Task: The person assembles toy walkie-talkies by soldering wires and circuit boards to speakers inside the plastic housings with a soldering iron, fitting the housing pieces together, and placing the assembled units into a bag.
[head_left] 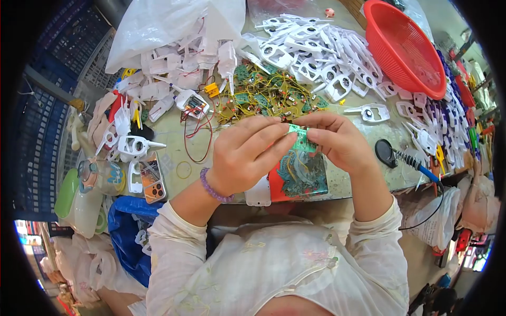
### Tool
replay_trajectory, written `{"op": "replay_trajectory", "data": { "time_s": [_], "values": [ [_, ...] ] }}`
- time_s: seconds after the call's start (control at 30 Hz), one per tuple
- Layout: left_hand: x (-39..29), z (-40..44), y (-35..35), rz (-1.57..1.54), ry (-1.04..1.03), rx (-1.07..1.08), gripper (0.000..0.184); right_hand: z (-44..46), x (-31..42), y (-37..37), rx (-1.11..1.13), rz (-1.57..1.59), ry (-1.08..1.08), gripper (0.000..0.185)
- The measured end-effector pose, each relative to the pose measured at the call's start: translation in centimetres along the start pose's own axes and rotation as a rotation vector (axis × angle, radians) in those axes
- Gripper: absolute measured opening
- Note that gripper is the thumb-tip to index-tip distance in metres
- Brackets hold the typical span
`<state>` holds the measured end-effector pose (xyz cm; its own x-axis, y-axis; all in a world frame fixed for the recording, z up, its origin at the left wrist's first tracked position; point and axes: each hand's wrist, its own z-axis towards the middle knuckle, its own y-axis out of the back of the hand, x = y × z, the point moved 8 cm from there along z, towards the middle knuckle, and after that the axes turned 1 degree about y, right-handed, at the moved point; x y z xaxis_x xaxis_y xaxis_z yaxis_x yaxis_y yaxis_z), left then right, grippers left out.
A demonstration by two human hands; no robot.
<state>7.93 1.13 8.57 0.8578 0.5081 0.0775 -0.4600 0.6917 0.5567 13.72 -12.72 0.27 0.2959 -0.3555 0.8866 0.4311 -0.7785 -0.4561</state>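
Between the fingertips of both hands is a small green circuit board. My left hand, with a purple bead bracelet at the wrist, pinches its left edge. My right hand grips the board's right side with thumb and fingers. Just beyond the hands lies a heap of circuit boards with yellow wires. Under the held board, near the table's front edge, a shiny flat mat or bag shows teal and red patches. A white plastic piece sits partly beneath my left forearm.
White plastic housings are piled at the back, beside a red basket. A soldering iron with a blue handle rests at right. At left are a phone, a glass jar and a housing with red wires.
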Motion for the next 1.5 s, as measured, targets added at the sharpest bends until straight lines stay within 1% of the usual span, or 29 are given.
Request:
{"op": "replay_trajectory", "data": {
  "time_s": [0.07, 0.1, 0.17, 0.2, 0.23, 0.27, 0.3, 0.33, 0.37, 0.4, 0.43, 0.47, 0.53, 0.6, 0.63, 0.67, 0.7, 0.73, 0.8, 0.83, 0.87, 0.93, 1.1, 1.17, 1.23, 1.3, 1.37, 1.43, 1.5],
  "values": [
    [1.4, -0.8, -0.2, -0.067, 0.157, -0.017, 0.023, 0.0, 0.8, 0.8, -0.109, -0.139, 0.098, 0.036],
    [2.2, -1.1, 0.2, -0.194, 0.296, -0.086, 0.018, -0.3, 1.6, 1.0, -0.133, -0.175, 0.169, 0.034],
    [3.1, -2.6, -1.8, -0.897, 0.691, 0.282, 0.014, -0.9, 2.6, 1.3, -0.143, -0.241, 0.221, 0.032],
    [1.9, -2.2, -2.3, -0.984, 0.565, 0.462, 0.008, -1.3, 3.1, 1.3, -0.143, -0.307, 0.263, 0.031],
    [1.2, -2.1, -2.8, -0.952, 0.446, 0.485, 0.006, -1.5, 3.4, 0.9, -0.122, -0.282, 0.274, 0.028],
    [0.3, -2.1, -3.5, -0.916, 0.333, 0.505, 0.004, -1.7, 3.5, 0.6, -0.087, -0.348, 0.278, 0.028],
    [0.3, -2.1, -3.9, -0.785, 0.28, 0.522, 0.008, -2.0, 3.6, 0.3, -0.048, -0.411, 0.281, 0.027],
    [0.7, -2.3, -4.5, -0.709, 0.255, 0.565, 0.014, -2.3, 3.7, -0.3, 0.009, -0.472, 0.318, 0.024],
    [1.2, -2.5, -5.2, -0.632, 0.224, 0.607, 0.02, -2.6, 3.4, -0.3, 0.049, -0.569, 0.303, 0.022],
    [2.1, -2.8, -5.6, -0.626, 0.248, 0.533, 0.03, -2.9, 3.1, -0.3, 0.088, -0.669, 0.29, 0.02],
    [2.6, -3.1, -5.9, -0.585, 0.256, 0.528, 0.032, -2.9, 2.7, -0.4, 0.091, -0.789, 0.306, 0.018],
    [3.1, -3.2, -6.1, -0.545, 0.263, 0.523, 0.034, -2.7, 2.2, -0.3, 0.097, -0.787, 0.298, 0.018],
    [3.8, -3.7, -5.8, -0.526, 0.282, 0.495, 0.031, -2.2, 0.9, -0.1, 0.125, -1.054, 0.323, 0.021],
    [5.3, -3.6, -4.0, -0.321, 0.393, 0.365, 0.024, -1.8, 0.3, -0.1, 0.107, -1.058, 0.35, 0.022],
    [5.6, -3.8, -2.9, -0.275, 0.461, 0.305, 0.012, -1.7, 0.3, -0.2, 0.087, -1.119, 0.396, 0.023],
    [5.7, -4.5, -2.2, -0.252, 0.627, 0.357, 0.009, -1.7, 0.5, -0.4, 0.063, -1.183, 0.446, 0.023],
    [5.8, -5.3, -1.8, -0.228, 0.794, 0.407, 0.009, -1.7, 0.2, -0.4, 0.054, -1.181, 0.446, 0.023],
    [6.1, -5.5, -1.9, -0.219, 0.762, 0.317, 0.017, -1.7, 0.1, -0.4, 0.016, -1.23, 0.474, 0.022],
    [3.3, -7.1, -2.4, -0.176, 0.854, 0.487, 0.024, -1.9, -0.1, -0.5, -0.019, -1.277, 0.502, 0.02],
    [2.5, -6.9, -2.7, -0.174, 0.838, 0.482, 0.03, -2.1, 0.0, -0.6, -0.05, -1.302, 0.532, 0.02],
    [2.2, -7.0, -3.1, -0.173, 0.843, 0.483, 0.03, -2.2, 0.1, -0.7, -0.081, -1.327, 0.56, 0.02],
    [1.7, -6.5, -2.9, -0.109, 0.776, 0.364, 0.029, -2.3, 0.1, -0.8, -0.092, -1.337, 0.594, 0.021],
    [1.7, -7.1, -3.2, -0.259, 0.834, 0.311, 0.024, -2.5, 0.8, -1.7, -0.17, -1.328, 0.667, 0.021],
    [1.7, -7.2, -3.3, -0.325, 0.845, 0.289, 0.021, -2.1, 0.8, -3.0, -0.134, -1.356, 0.654, 0.026],
    [1.8, -7.2, -3.1, -0.326, 0.845, 0.261, 0.018, -1.8, 0.7, -3.8, -0.139, -1.371, 0.675, 0.023],
    [2.0, -7.3, -3.3, -0.345, 0.865, 0.277, 0.017, -1.9, 0.3, -4.6, -0.078, -1.387, 0.747, 0.015],
    [2.1, -7.4, -3.2, -0.358, 0.893, 0.288, 0.017, -2.5, 0.3, -4.9, -0.065, -1.392, 0.722, 0.015],
    [1.7, -7.5, -3.6, -0.453, 0.922, 0.335, 0.017, -3.9, 0.3, -5.5, -0.094, -1.484, 0.732, 0.015],
    [1.5, -7.4, -3.3, -0.477, 0.921, 0.356, 0.016, -5.4, -0.5, -5.8, -0.112, -1.536, 0.75, 0.017]
  ]
}}
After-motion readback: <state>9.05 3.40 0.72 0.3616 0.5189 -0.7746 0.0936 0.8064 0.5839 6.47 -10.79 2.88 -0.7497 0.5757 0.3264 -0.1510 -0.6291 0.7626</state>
